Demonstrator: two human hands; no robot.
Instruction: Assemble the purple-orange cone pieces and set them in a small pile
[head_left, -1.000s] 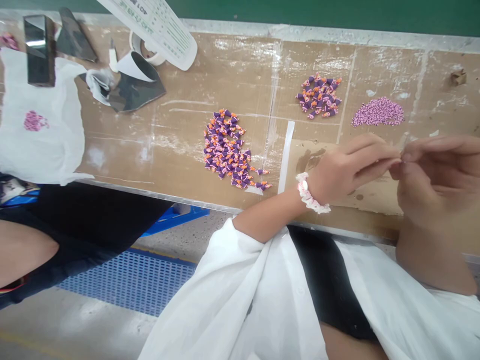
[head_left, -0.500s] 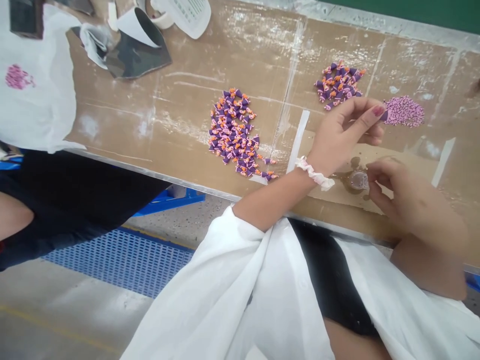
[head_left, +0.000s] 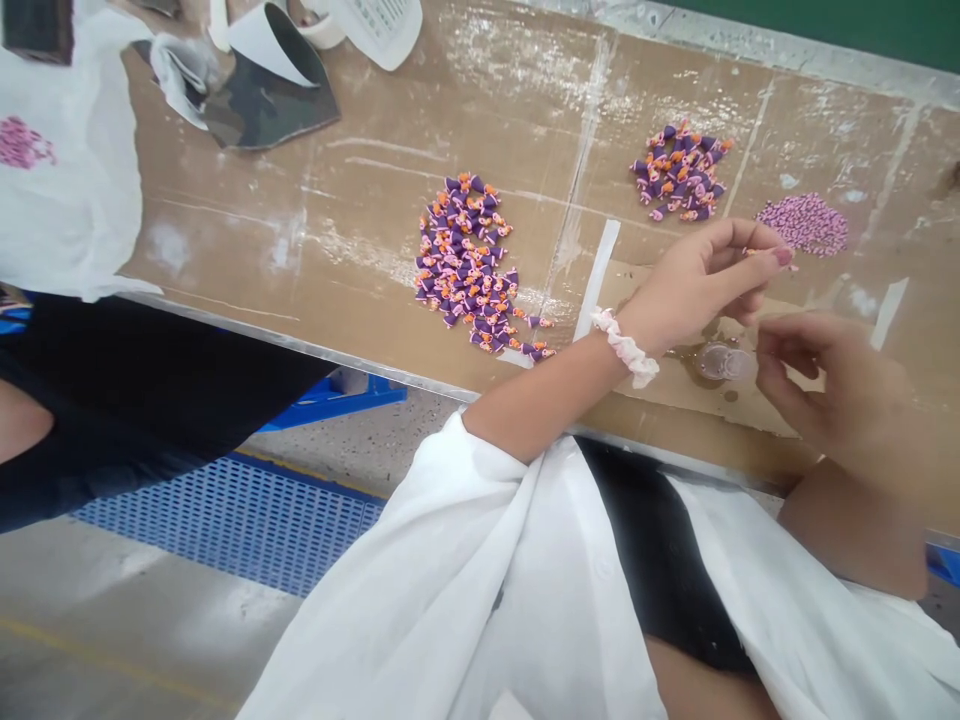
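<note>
Thumb and fingers of my left hand [head_left: 705, 280] are pinched on a small figurine, mostly hidden, with orange and pink bits showing at the fingertips. My right hand [head_left: 832, 370], partly smeared by motion, is curled with its fingertips close together; whatever they hold is too small to make out. Just left of those fingers sits a small clear cup [head_left: 724, 362] in a wet brownish patch. Beyond my left fingertips lies a heap of tiny pink pieces [head_left: 806, 223]. A smaller group of purple, pink and orange figurines [head_left: 682, 172] is behind my left hand.
A larger cluster of the same figurines [head_left: 465, 260] lies left of my forearm. Tape strips [head_left: 598, 278] mark the brown tabletop [head_left: 375, 220]. A white cloth [head_left: 82, 200] with pink pieces and a dark patterned sheet [head_left: 274, 105] lie far left. Another person's dark clothing [head_left: 150, 400] shows there.
My left fingertips have shifted slightly right and nearer to me, and the piece in them has turned from showing purple to orange and pink. My right hand has moved a little right, off the cup.
</note>
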